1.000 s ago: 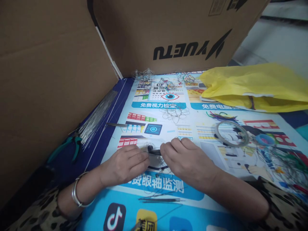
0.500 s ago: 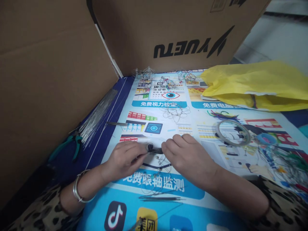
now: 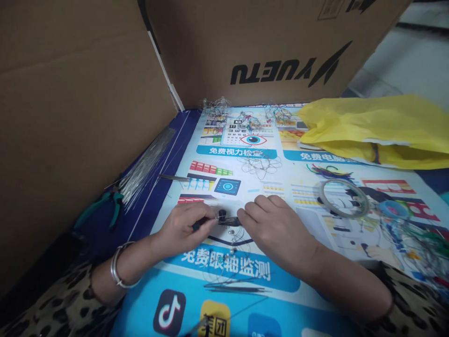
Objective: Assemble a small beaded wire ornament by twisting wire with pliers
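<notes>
My left hand [image 3: 189,225] is closed in a pinch at the left end of a dark bundle of thin wires [image 3: 229,221]. My right hand [image 3: 271,222] wraps round the bundle's other end, palm down, its fingertips hidden. Beside my left fingertips is a small black knob-like piece [image 3: 222,214]; whether it is joined to the wires I cannot tell. Below the hands, a loose tangle of fine wire with small silvery beads [image 3: 231,251] rests on the printed sheet [image 3: 168,276]. Several dark thin rods [image 3: 238,289] lie nearer to me.
Teal-handled pliers [image 3: 100,210] and a sheaf of silvery wires [image 3: 147,164] lie at left by the cardboard [image 3: 70,117]. To the right are a tape roll [image 3: 326,203], a colourful wire tangle [image 3: 417,243] and a yellow bag [image 3: 368,121]. Wire loops [image 3: 261,164] lie beyond my hands.
The view has shifted slightly, so everything sits a little further right. My left fingers have drawn back slightly from the black piece, which shows more. Both hands stay closed.
</notes>
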Action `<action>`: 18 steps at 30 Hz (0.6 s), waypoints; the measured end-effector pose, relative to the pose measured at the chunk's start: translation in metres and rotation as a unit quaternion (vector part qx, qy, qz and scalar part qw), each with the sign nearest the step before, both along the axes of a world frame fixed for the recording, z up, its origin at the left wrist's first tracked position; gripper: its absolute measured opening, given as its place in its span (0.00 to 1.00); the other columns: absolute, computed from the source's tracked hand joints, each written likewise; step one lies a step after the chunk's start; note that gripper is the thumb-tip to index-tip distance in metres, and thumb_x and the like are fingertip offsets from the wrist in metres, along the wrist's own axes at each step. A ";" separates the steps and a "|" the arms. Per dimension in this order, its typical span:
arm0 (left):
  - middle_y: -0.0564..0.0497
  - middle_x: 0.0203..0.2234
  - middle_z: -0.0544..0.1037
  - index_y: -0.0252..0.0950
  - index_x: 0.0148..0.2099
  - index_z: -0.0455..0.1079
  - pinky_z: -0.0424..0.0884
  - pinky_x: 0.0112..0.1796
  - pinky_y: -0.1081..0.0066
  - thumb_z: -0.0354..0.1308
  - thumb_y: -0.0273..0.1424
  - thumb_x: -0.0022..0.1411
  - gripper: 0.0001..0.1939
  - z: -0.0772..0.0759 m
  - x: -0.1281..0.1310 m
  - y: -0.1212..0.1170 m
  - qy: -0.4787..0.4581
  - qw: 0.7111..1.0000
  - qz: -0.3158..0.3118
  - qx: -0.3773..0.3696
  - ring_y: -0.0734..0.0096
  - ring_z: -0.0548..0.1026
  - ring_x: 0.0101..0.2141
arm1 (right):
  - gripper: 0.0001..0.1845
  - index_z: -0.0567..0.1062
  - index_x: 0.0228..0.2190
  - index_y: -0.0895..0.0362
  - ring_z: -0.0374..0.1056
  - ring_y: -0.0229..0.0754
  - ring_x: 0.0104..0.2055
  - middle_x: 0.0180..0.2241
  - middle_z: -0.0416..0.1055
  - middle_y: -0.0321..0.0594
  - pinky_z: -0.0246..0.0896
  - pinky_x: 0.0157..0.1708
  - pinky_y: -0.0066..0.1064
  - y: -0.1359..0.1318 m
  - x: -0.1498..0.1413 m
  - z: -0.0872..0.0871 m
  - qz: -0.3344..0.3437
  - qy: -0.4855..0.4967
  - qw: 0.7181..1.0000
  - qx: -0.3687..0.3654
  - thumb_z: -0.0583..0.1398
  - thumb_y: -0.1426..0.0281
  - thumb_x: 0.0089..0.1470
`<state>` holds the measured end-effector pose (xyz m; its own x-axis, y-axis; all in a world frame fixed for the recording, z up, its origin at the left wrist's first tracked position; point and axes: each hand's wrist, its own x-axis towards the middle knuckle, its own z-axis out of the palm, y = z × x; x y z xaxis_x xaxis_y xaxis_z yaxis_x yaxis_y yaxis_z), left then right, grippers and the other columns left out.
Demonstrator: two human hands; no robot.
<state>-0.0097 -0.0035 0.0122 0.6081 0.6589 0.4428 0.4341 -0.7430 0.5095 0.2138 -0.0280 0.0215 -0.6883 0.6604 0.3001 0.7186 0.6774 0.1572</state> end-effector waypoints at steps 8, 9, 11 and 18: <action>0.51 0.23 0.75 0.32 0.33 0.69 0.69 0.27 0.75 0.54 0.25 0.58 0.03 0.000 0.000 0.000 0.009 0.999 0.007 0.031 0.76 0.73 0.24 | 0.06 0.72 0.31 0.60 0.54 0.43 0.30 0.27 0.66 0.40 0.42 0.30 0.36 -0.010 -0.007 0.006 -0.008 -0.028 0.999 0.023 0.55 0.77 0.53; 0.51 0.23 0.75 0.33 0.33 0.68 0.69 0.27 0.75 0.54 0.25 0.58 0.03 0.000 0.000 0.001 0.013 0.999 0.003 0.038 0.76 0.73 0.25 | 0.06 0.72 0.31 0.60 0.55 0.43 0.30 0.27 0.66 0.41 0.42 0.30 0.36 -0.011 -0.008 0.007 -0.012 -0.031 0.999 0.025 0.55 0.77 0.53; 0.51 0.24 0.76 0.33 0.34 0.68 0.70 0.27 0.75 0.53 0.25 0.58 0.03 0.000 0.001 0.001 0.022 0.998 -0.007 0.053 0.75 0.73 0.25 | 0.07 0.72 0.31 0.60 0.55 0.44 0.30 0.27 0.66 0.41 0.43 0.30 0.36 -0.013 -0.010 0.007 -0.017 -0.040 0.999 0.030 0.54 0.78 0.53; 0.51 0.24 0.76 0.33 0.35 0.67 0.70 0.27 0.76 0.53 0.24 0.58 0.03 0.001 0.001 0.001 0.037 0.997 -0.027 0.054 0.75 0.74 0.26 | 0.07 0.71 0.27 0.59 0.55 0.44 0.29 0.25 0.64 0.40 0.43 0.29 0.37 -0.017 -0.016 0.008 -0.027 -0.053 0.997 0.048 0.54 0.79 0.50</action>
<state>-0.0084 -0.0028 0.0136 0.6751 0.5752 0.4619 0.4256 -0.8151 0.3930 0.1981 -0.0454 0.0295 -0.6839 0.6688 0.2917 0.7294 0.6163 0.2969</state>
